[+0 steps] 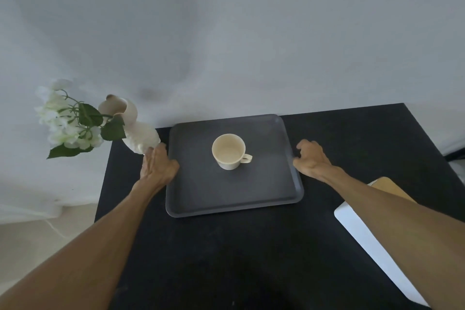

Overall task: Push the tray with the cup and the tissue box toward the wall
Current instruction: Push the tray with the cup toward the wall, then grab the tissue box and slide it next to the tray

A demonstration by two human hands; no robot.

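A dark grey tray [234, 199] lies on the black table [251, 254], its far edge close to the pale wall [226, 33]. A cream cup [229, 151] stands upright near the tray's middle, handle pointing right. My left hand [157, 166] holds the tray's left rim, thumb over the edge. My right hand [310, 158] is curled against the right rim, thumb touching it. A white box-like object with a tan top [372, 231] lies on the table at the right, off the tray and partly hidden by my right forearm.
A white vase [137, 131] with white flowers and green leaves [73, 121] leans at the table's far left corner, touching my left fingers. The table's left edge drops to a light floor [37, 234]. The right edge runs near the far right.
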